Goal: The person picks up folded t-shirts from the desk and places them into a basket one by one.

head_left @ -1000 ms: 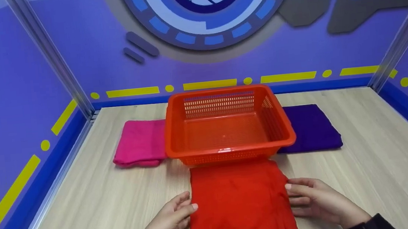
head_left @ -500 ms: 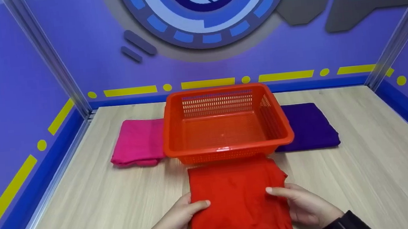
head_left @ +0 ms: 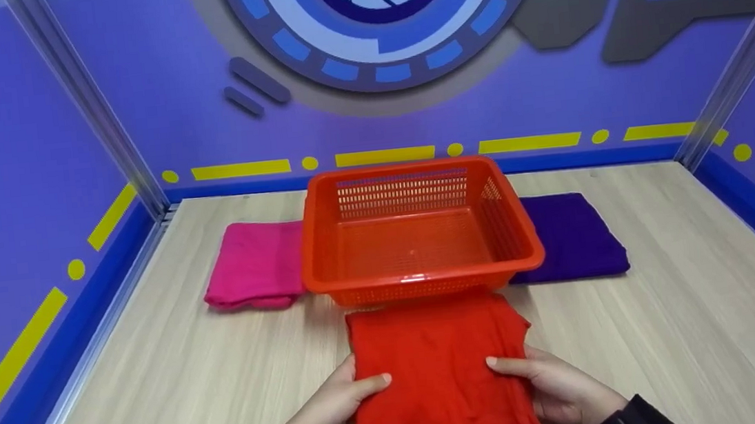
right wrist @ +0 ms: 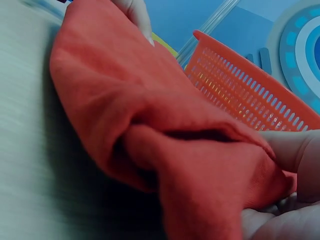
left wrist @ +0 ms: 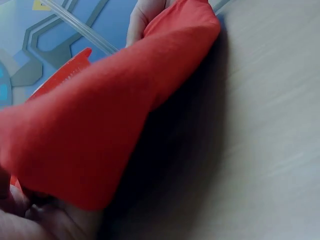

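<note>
A folded red cloth lies between my two hands in front of the basket. My left hand grips its left edge, thumb on top and the other fingers underneath. On the opposite edge my right hand holds it the same way. In the left wrist view the red cloth stands off the table, with a dark shadow below it. Loose folds of the red cloth droop at its near side in the right wrist view. Most fingers are hidden under the fabric.
An orange-red plastic basket with slotted walls stands just beyond the cloth. A folded pink cloth lies to its left, a folded purple cloth to its right. Blue panels enclose the wooden table at the back and sides.
Both hands have moved inward from the cloth's sides, and the thumbs now lie over its top. The cloth's edges have been taken hold of and raised slightly. The basket has stayed put.
</note>
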A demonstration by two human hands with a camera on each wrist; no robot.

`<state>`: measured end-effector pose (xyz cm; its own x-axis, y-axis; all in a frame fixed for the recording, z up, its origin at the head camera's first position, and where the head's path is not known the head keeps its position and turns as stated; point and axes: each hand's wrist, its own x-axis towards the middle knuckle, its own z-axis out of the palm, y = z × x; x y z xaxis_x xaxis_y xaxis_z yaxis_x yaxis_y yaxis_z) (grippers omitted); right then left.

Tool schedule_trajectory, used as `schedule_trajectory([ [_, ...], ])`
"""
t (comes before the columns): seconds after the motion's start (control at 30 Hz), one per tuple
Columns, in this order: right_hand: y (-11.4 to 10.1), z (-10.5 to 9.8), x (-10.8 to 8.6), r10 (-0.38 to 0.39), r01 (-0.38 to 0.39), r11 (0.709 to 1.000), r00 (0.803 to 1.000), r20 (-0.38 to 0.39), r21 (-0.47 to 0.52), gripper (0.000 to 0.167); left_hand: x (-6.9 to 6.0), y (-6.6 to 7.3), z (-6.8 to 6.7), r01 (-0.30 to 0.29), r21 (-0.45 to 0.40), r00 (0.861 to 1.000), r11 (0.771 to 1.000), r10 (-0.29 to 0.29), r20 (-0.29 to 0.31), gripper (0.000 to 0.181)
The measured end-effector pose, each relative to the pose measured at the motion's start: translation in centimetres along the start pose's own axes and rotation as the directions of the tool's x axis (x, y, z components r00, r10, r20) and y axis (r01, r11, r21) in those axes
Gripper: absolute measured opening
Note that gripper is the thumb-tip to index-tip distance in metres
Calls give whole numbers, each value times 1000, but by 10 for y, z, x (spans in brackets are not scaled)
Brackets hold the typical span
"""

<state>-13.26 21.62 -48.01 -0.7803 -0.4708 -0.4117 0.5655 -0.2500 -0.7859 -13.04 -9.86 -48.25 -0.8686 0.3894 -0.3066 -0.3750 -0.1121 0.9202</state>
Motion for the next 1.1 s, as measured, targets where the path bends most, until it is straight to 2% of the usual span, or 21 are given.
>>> schedule_trajectory([
  [0.13, 0, 1, -1, 6, -6, 1000, 1000, -18, 5, 72, 0, 2, -1, -17, 12, 1000, 1000, 17, 10, 74],
  [0.3, 1, 3, -4, 17, -17, 1000, 1000, -24, 18, 71, -3, 6, -1, -4, 16, 1000, 1000, 3, 11, 76],
  [0.5, -3, 7, -13, 18, -18, 1000, 1000, 18, 7, 60, -12, 14, 0, 25, -17, 999, 1000, -24, 48, 74],
  [0.6, -8, 10, -19, 11, -10, 1000, 998, 57, -16, 55, -17, 19, 2, -4, -23, 997, 1000, 6, 75, 75],
  [0.77, -15, 15, -31, -12, 16, 999, 991, 131, -35, 42, -26, 32, 6, -62, -25, 991, 998, 64, 116, 75],
  [0.97, -29, 23, -47, -36, 43, 998, 980, 195, -34, 36, -41, 53, 13, -58, -125, 979, 990, 81, 185, 73],
  [1.1, -39, 28, -57, -59, 73, 996, 978, 201, -61, 32, -50, 69, 18, -56, -166, 973, 985, 90, 211, 71],
])
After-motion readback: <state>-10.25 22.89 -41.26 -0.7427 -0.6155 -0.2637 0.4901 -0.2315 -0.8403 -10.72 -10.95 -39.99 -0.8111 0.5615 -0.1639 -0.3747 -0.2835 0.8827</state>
